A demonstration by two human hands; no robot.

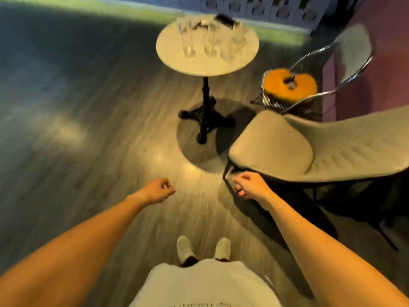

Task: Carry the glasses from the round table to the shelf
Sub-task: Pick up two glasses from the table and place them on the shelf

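Note:
A round pale table (pixel 177 60) on a black pedestal stands ahead of me, at the top middle. Several tall clear glasses (pixel 209 42) stand on it, blurred by motion. A dark flat object (pixel 224 20) lies at the table's far edge. My left hand (pixel 157 190) hangs low in front of me, fingers curled in a loose fist with nothing in it. My right hand (pixel 250 187) is beside it, fingers loosely bent and empty, near the front corner of a beige chair. Both hands are well short of the table. No shelf is in view.
A beige padded chair (pixel 309 147) stands right of my path. Behind it is a metal-framed chair (pixel 345 54) with an orange cushion (pixel 290 84). The table's black base (pixel 205 118) spreads on the wood floor. Open floor lies to the left.

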